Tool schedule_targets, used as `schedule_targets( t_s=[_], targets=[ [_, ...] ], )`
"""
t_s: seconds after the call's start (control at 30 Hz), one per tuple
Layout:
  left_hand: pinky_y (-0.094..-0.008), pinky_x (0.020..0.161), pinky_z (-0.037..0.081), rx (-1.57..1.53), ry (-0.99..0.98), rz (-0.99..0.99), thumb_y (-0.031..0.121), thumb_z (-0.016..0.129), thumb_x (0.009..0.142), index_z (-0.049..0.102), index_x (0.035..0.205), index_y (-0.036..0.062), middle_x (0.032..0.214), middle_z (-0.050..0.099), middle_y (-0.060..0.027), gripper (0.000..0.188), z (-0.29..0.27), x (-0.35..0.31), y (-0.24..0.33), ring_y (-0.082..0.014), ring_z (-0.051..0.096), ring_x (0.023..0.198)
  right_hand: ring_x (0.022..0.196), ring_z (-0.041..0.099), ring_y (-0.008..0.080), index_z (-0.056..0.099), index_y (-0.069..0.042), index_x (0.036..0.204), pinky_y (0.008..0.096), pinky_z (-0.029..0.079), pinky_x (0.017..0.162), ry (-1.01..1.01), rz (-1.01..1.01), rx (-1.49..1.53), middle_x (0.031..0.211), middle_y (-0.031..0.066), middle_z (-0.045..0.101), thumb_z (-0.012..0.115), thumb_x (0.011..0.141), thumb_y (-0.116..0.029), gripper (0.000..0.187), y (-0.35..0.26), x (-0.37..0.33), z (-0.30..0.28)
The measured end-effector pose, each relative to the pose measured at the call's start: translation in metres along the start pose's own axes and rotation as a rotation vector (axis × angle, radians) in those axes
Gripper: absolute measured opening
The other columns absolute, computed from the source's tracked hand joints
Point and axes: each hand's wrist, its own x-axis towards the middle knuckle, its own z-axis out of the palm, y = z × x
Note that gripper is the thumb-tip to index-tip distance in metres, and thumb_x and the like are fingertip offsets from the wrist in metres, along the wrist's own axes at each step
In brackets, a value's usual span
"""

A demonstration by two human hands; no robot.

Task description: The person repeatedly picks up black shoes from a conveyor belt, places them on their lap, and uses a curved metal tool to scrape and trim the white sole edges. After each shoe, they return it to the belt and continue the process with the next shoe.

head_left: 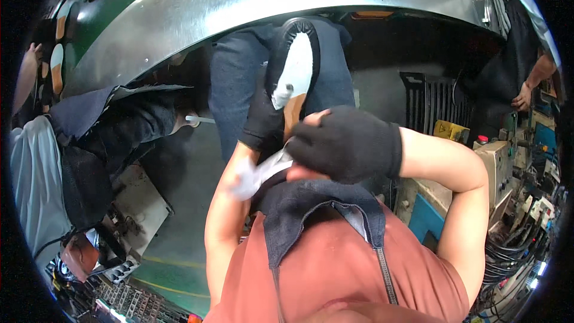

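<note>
A black shoe upper on a last (299, 63) lies over my lap with its bottom facing up. Its gathered toe edge surrounds a white insole, and the heel part is tan. My left hand (263, 121), in a black fingerless glove, is closed around the shoe's left side, with a pale-wrapped fingertip on the insole. Close by the heel end, my right hand (347, 143), gloved the same way, is closed on a pale, metallic-looking tool (257, 178). Motion blurs the tool, so its exact kind is unclear. It sticks out leftward over my left forearm.
A curved metal bench (179, 24) spans the front. More soles-up shoes (57, 66) stand at far left. A person's legs (131, 119) are on the left; another person's hand (523, 97) is at right. A machine with a red button (483, 139) stands by my right elbow.
</note>
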Motion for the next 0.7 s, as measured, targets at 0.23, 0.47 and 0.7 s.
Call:
schedule_targets(
  t_s=[0.23, 0.47, 0.7],
  targets=[
    [-0.0366, 0.102, 0.039, 0.629, -0.022, -0.262, 0.023, 0.082, 0.072, 0.030, 0.141, 0.0015, 0.137, 0.042, -0.0170, 0.089, -0.021, -0.013, -0.002, -0.0268, 0.046, 0.124, 0.069, 0.064, 0.0288, 0.060, -0.008, 0.080, 0.0399, 0.052, 0.058, -0.079, 0.187, -0.307, 0.077, 0.0129, 0.062, 0.057, 0.088, -0.041, 0.034, 0.029, -0.019, 0.018],
    [-0.0387, 0.105, 0.035, 0.918, -0.135, 0.249, 0.027, 0.083, 0.070, 0.031, 0.139, 0.0002, 0.133, 0.044, -0.0188, 0.091, -0.010, -0.017, 0.009, -0.0307, 0.043, 0.126, 0.053, 0.062, 0.0311, 0.064, -0.009, 0.078, 0.0405, 0.050, 0.050, -0.046, 0.345, -0.416, 0.066, 0.0134, 0.062, 0.056, 0.089, -0.046, 0.039, 0.044, -0.045, 0.028],
    [-0.0380, 0.103, 0.037, 0.869, -0.078, 0.067, 0.026, 0.083, 0.070, 0.031, 0.138, -0.0015, 0.131, 0.046, -0.0195, 0.091, -0.015, -0.022, 0.002, -0.0297, 0.047, 0.123, 0.065, 0.061, 0.0329, 0.060, -0.007, 0.078, 0.0425, 0.047, 0.057, -0.056, 0.502, -0.331, 0.074, 0.0155, 0.060, 0.059, 0.088, -0.043, 0.038, 0.050, -0.045, 0.020]
  ],
)
